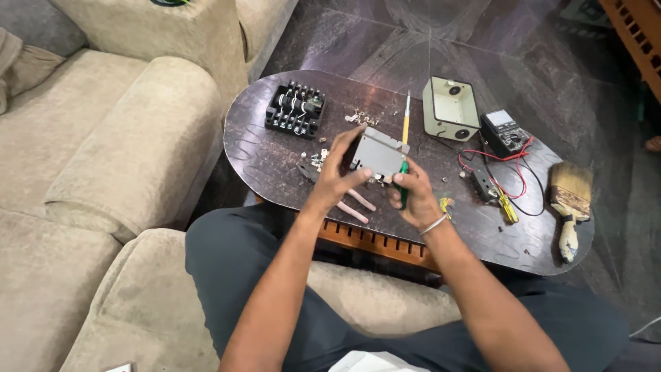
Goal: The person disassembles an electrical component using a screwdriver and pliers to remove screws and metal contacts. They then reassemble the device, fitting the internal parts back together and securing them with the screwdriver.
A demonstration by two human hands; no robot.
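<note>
My left hand (pixel 335 176) grips the left side of a small grey metal box-shaped part (pixel 377 156), held tilted just above the dark oval table (pixel 261 138). My right hand (pixel 412 194) holds a green-handled screwdriver (pixel 404 180) upright, its tip at the part's lower right corner. A metal bangle sits on my right wrist. Pliers with pink handles (pixel 351 203) lie on the table under my left hand, partly hidden by it.
On the table lie a black terminal block (pixel 296 109), loose screws (pixel 359 118), a yellow-handled screwdriver (pixel 406 118), an open cream box (pixel 450 107), a multimeter (pixel 504 132) with red and black leads, and a paintbrush (pixel 570 200). A beige sofa (pixel 103 158) stands at left.
</note>
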